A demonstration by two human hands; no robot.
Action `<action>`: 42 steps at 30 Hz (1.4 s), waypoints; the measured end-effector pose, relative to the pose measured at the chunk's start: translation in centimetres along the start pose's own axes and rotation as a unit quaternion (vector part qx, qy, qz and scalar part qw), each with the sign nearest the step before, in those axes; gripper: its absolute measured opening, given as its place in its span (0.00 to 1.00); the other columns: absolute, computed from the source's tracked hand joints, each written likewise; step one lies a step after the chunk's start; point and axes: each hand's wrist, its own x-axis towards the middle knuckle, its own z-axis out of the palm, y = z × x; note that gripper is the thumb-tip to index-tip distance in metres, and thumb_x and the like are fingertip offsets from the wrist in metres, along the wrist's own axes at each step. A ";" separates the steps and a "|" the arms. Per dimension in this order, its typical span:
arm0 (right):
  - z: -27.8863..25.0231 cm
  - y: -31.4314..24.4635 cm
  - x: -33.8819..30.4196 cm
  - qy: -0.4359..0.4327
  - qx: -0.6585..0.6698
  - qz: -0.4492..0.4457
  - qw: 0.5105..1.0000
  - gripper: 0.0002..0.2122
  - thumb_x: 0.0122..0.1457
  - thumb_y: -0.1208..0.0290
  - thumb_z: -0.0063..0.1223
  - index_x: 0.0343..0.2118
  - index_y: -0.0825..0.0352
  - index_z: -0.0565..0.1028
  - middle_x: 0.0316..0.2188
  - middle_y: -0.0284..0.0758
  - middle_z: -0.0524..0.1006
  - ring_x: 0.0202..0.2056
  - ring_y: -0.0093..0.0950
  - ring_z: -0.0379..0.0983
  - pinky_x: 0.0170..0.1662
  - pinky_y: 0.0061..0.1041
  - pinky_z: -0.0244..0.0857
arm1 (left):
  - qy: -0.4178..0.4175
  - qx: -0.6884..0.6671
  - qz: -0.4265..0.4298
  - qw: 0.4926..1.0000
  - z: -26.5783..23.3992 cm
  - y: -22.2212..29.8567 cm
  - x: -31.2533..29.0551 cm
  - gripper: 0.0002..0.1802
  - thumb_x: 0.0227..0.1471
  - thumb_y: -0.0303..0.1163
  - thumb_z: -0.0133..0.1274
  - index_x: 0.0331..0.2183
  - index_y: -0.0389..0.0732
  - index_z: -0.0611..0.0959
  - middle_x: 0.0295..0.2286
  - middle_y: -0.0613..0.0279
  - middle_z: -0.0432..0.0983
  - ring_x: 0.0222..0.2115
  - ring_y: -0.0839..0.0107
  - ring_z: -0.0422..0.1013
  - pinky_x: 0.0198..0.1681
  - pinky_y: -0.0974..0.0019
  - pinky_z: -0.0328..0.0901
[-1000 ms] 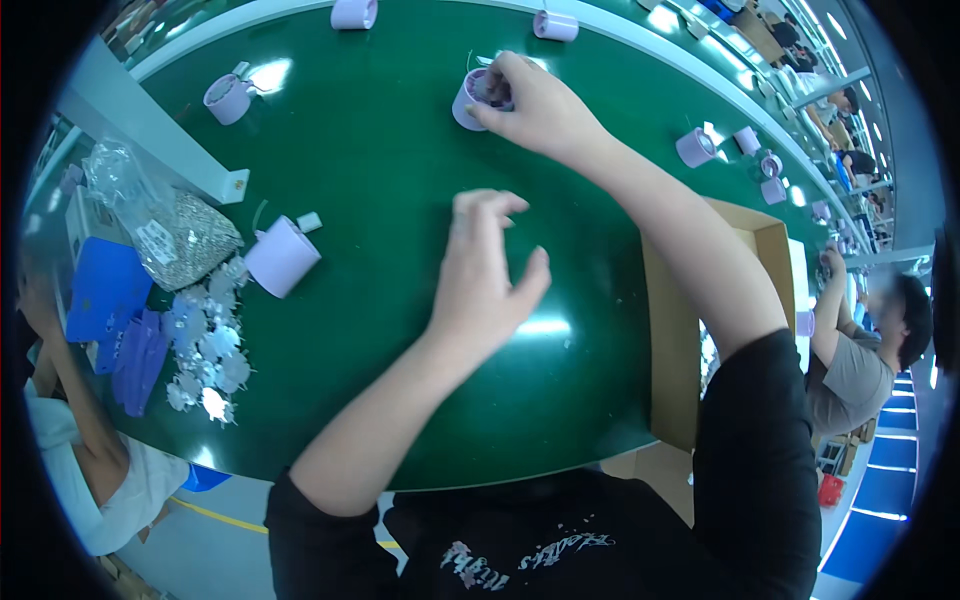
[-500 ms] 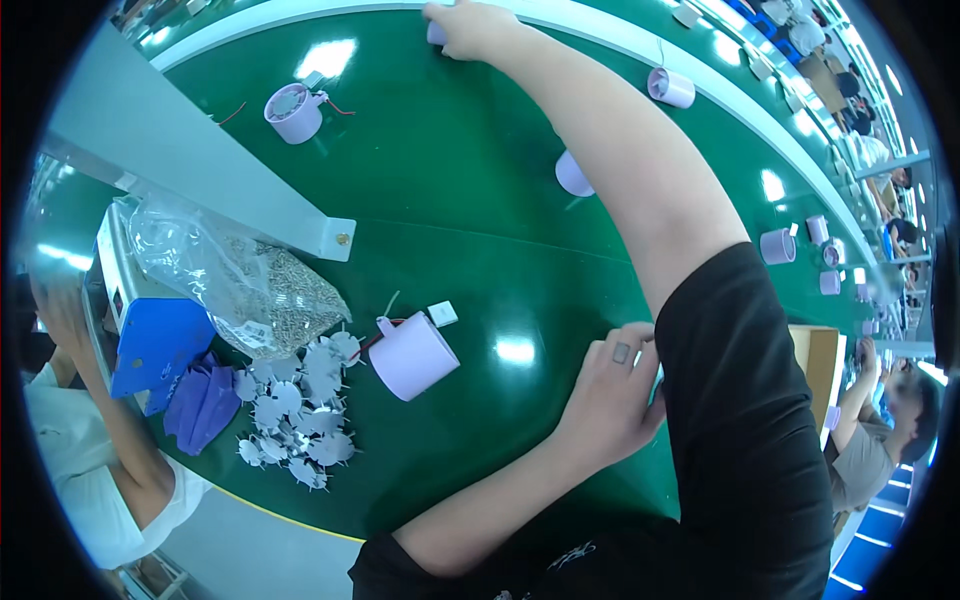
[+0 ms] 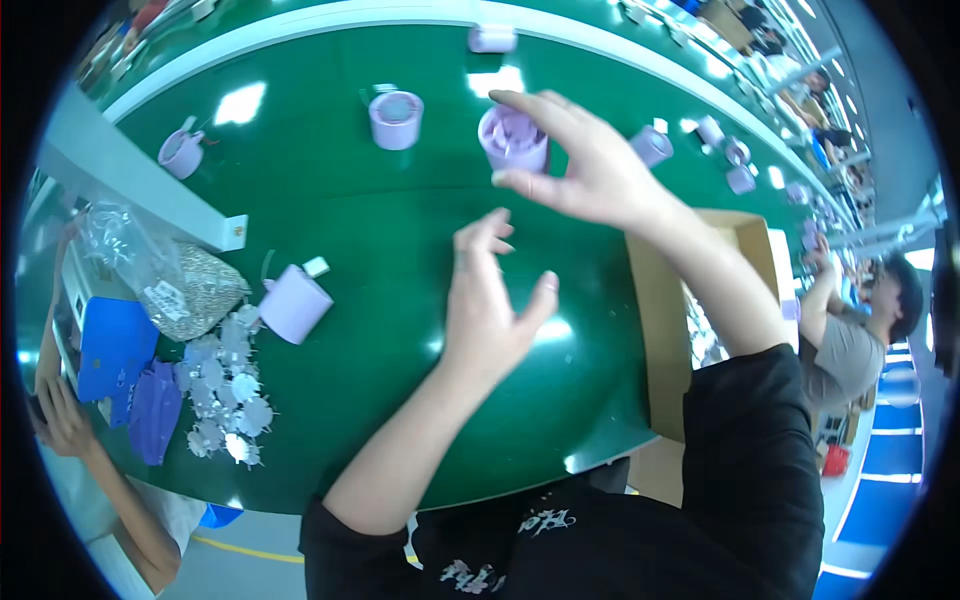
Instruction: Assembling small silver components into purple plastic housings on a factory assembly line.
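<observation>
My right hand (image 3: 600, 170) is curled round a lilac cylindrical fan housing (image 3: 522, 158), with the fingers over its upper side and the thumb along its lower side. Lilac blade-like shapes show inside its round mouth. Lower and to the left of it, my left hand (image 3: 485, 315) hovers over the green table (image 3: 400, 430), its fingers apart and nothing in them. Another lilac housing (image 3: 297, 305), with a small white connector, lies tilted to the left. Beside it is a heap of grey spiky discs (image 3: 225, 385).
More lilac housings (image 3: 397, 125) are scattered across the far side. An open cardboard box (image 3: 660, 340) is at the right, partly under my right arm. At left are a grey metal post (image 3: 150, 185), a clear bag of small metal parts (image 3: 200, 290), a blue bin (image 3: 115, 350) and a co-worker's hand (image 3: 65, 420).
My right hand has come back from the far edge with the fan housing. My left hand has risen from beside my right sleeve and opened. The view has swung, showing more of the cardboard box.
</observation>
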 end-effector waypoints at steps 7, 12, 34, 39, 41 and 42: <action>-3.7 -0.6 -14.3 0.072 -0.009 0.082 0.994 0.39 0.54 0.65 0.74 0.67 0.67 0.64 0.60 0.44 0.73 0.60 0.40 0.74 0.63 0.34 0.67 | -0.059 0.046 -0.029 0.997 0.5 0.5 -0.2 0.34 0.51 0.23 0.61 0.60 0.36 0.71 0.48 0.51 0.72 0.46 0.62 0.71 0.51 0.59 0.68; -11.6 6.9 -26.0 0.290 -0.094 0.314 0.899 0.35 0.54 0.60 0.72 0.60 0.70 0.67 0.50 0.45 0.79 0.52 0.37 0.78 0.57 0.33 0.70 | -0.092 0.085 -0.042 0.991 -0.4 -0.5 -0.3 0.28 0.58 0.22 0.56 0.60 0.38 0.72 0.49 0.58 0.73 0.47 0.69 0.70 0.51 0.65 0.64; -2.9 17.0 7.8 0.010 -0.199 0.086 0.976 0.33 0.62 0.53 0.62 0.66 0.65 0.69 0.62 0.46 0.73 0.62 0.43 0.71 0.65 0.38 0.65 | -0.128 0.160 -0.004 0.979 -0.3 0.3 0.0 0.26 0.48 0.24 0.61 0.51 0.39 0.76 0.47 0.53 0.74 0.43 0.58 0.75 0.51 0.54 0.64; 7.3 20.3 21.4 -0.043 -0.131 0.137 0.981 0.41 0.53 0.52 0.68 0.68 0.64 0.65 0.63 0.49 0.72 0.61 0.47 0.71 0.64 0.42 0.67 | -0.126 0.089 -0.019 0.988 -0.5 0.5 0.7 0.25 0.49 0.22 0.59 0.51 0.38 0.76 0.47 0.49 0.72 0.42 0.54 0.75 0.48 0.53 0.67; 9.0 20.4 23.2 -0.060 -0.112 0.144 0.981 0.41 0.52 0.52 0.69 0.68 0.64 0.66 0.61 0.49 0.72 0.60 0.47 0.72 0.63 0.43 0.68 | -0.110 0.067 -0.013 0.992 -0.5 0.4 0.5 0.26 0.48 0.20 0.59 0.51 0.37 0.75 0.47 0.50 0.71 0.42 0.54 0.74 0.48 0.53 0.68; 9.8 19.3 23.7 -0.044 -0.115 0.143 0.982 0.41 0.52 0.51 0.68 0.67 0.65 0.66 0.60 0.48 0.73 0.59 0.46 0.73 0.61 0.43 0.69 | -0.103 0.057 -0.013 0.993 -0.9 0.2 0.4 0.28 0.49 0.19 0.58 0.53 0.36 0.73 0.48 0.47 0.69 0.44 0.53 0.73 0.47 0.55 0.70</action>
